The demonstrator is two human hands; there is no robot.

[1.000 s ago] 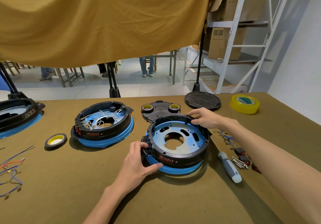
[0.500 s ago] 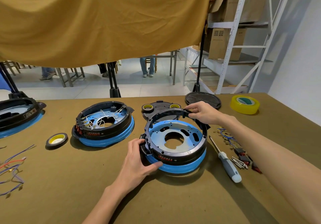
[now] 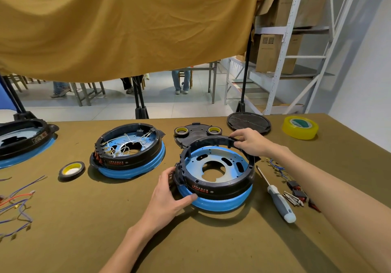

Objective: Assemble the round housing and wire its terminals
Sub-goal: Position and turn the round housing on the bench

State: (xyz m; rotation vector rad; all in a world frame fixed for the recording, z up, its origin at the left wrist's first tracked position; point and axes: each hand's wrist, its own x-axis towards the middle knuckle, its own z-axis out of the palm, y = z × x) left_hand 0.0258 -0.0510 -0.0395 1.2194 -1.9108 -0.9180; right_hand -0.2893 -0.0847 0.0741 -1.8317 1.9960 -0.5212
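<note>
- Gripping the black ring [image 3: 220,184] at its near-left edge, the left hand [image 3: 169,196] steadies it.
- Right hand [image 3: 250,142] pinches the far rim, tilted above the blue base [image 3: 218,204] on the surface [image 3: 84,230].

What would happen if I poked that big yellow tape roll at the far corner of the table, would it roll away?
Probably not. The yellow tape roll lies flat on its side on the table, so a poke would likely just slide it. It looks light, being hollow with a wide core, so it may skid easily. Stood on its edge, it probably would roll.
</note>
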